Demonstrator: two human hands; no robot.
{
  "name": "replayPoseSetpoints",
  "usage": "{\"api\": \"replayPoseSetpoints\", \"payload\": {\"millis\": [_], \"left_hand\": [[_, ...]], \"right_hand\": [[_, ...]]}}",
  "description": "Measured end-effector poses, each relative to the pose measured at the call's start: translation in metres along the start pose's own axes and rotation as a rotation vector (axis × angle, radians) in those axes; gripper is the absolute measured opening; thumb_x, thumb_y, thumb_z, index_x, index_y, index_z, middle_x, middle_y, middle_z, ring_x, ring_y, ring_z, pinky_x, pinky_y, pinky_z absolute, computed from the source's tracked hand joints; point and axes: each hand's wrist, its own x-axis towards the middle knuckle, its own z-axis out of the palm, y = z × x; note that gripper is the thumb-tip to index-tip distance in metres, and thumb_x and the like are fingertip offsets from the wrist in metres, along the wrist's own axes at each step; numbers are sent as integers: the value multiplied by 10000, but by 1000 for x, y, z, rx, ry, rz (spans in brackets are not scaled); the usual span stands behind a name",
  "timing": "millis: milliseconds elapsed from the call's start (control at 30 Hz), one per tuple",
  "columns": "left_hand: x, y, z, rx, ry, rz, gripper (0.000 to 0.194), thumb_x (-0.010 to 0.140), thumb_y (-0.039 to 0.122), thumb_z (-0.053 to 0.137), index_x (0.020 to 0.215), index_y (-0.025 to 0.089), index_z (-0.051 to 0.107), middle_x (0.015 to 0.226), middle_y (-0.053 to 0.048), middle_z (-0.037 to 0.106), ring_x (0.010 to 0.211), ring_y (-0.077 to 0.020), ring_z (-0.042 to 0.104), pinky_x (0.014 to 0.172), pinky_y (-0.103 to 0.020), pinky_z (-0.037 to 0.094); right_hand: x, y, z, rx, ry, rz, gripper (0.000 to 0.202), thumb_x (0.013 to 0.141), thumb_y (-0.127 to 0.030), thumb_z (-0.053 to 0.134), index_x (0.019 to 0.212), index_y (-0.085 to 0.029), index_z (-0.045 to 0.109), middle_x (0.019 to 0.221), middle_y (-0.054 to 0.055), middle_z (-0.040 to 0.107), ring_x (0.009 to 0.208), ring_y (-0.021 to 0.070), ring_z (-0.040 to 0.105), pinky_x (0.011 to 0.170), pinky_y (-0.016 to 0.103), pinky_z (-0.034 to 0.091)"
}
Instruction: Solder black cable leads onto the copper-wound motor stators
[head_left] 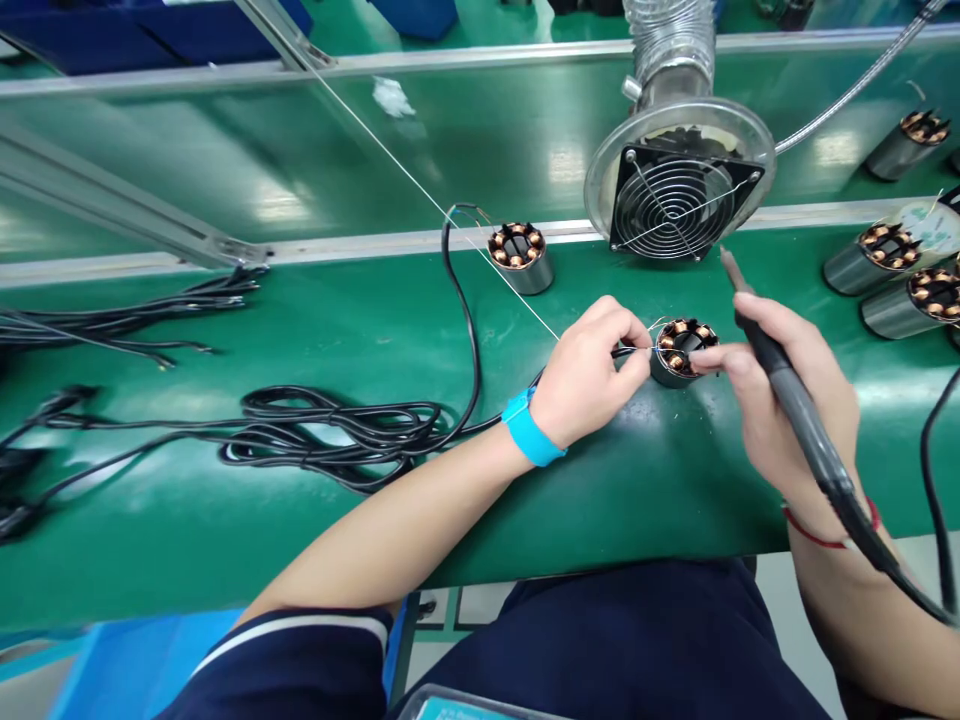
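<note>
green workbench (622, 500) spreads out before me, backed by a metal rail (375, 250) and a green panel (480, 150). a guarded fan (675, 208) hangs over its far side, below a silvery flexible duct (671, 30). near the front edge, between my hands, the motor stator (676, 376) stands upright, copper coils facing up. my left hand (585, 375) has thumb and forefinger pinched on thin wires (658, 349) at its left rim; a black cable (622, 352) ends just beside those fingertips. my right hand (799, 400) is curled around a soldering iron (799, 410), its tip pointing up and away from the coils, while my outstretched fingertips meet the right side of the stator; i cannot tell whether they grip anything there. farther back, a second stator (531, 272) stands near the rail. coiled black cords (330, 430) lie to my left, and more stators (847, 268) stand at far right.
</note>
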Motion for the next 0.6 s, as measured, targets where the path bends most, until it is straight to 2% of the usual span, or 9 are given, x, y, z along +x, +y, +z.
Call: {"api": "replayPoseSetpoints", "payload": {"millis": [100, 200, 367, 500, 600], "left_hand": [[0, 0, 0, 5, 3, 4, 149, 775, 37, 544, 716, 174, 554, 748, -3, 551, 711, -131, 516, 676, -256, 449], [0, 0, 0, -2, 9, 10, 151, 775, 36, 546, 713, 174, 554, 750, -1, 553, 712, -128, 518, 678, -255, 451], [0, 0, 0, -17, 11, 17, 155, 778, 29, 532, 718, 170, 557, 761, 0, 559, 716, -124, 519, 680, -252, 453], [0, -1, 0, -23, 9, 16, 150, 781, 28, 537, 731, 165, 572, 781, -7, 565, 721, -123, 522, 680, -251, 455], [1, -2, -3, 3, -18, 29, 143, 806, 43, 540, 766, 166, 600, 824, -18, 578, 734, -127, 529, 681, -254, 458]], "right_hand": [[18, 0, -2, -36, -117, -35, 350, 913, -291, 577, 1262, -289, 549, 1009, 30, 730, 956, 217, 699, 868, 386, 566], [23, 7, 9, 17, -164, -51, 456, 854, -265, 614, 1293, -281, 488, 1011, 25, 698, 946, 211, 681, 892, 407, 544], [11, 19, 29, 32, -38, -76, 450, 851, -226, 579, 1283, -283, 466, 934, 15, 683, 916, 206, 659, 921, 425, 508], [8, 23, 33, -30, 27, -82, 408, 869, -222, 553, 1265, -293, 485, 857, 1, 680, 824, 197, 652, 847, 402, 518], [9, 23, 32, -39, 29, -89, 386, 882, -245, 554, 1261, -291, 493, 844, -2, 678, 781, 188, 651, 807, 377, 532]]}}
